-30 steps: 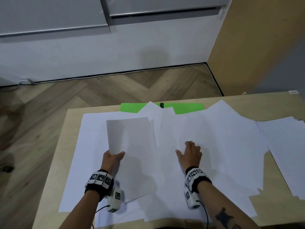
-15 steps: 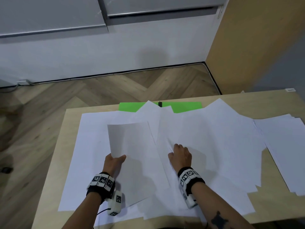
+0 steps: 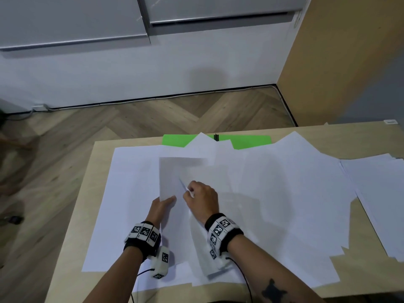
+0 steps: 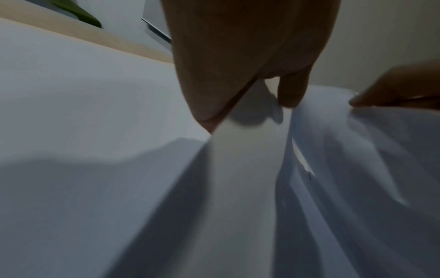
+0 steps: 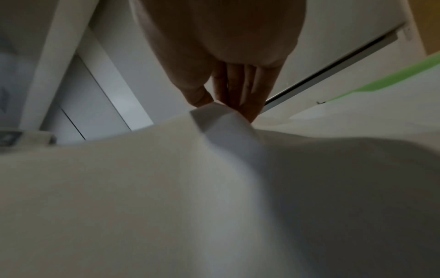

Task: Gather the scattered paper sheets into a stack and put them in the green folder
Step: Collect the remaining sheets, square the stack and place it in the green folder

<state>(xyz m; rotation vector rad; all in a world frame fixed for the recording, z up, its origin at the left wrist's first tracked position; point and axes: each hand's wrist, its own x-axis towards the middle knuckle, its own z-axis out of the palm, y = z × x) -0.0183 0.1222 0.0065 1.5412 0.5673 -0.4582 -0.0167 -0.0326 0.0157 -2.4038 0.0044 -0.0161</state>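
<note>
Head view: left hand (image 3: 162,207) is pinching a raised sheet (image 3: 181,176) mid-frame, right hand (image 3: 202,199) is pinching a second sheet's corner beside it — probably merging them. Green folder (image 3: 251,141) is sitting half-buried at the bench's (image 3: 72,248) far edge — upper center.

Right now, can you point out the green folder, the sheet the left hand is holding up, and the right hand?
green folder (image 3: 251,142), head view, bare right part.
lifted sheet (image 3: 175,173), head view, its middle.
right hand (image 3: 204,199), head view, back of hand.
</note>
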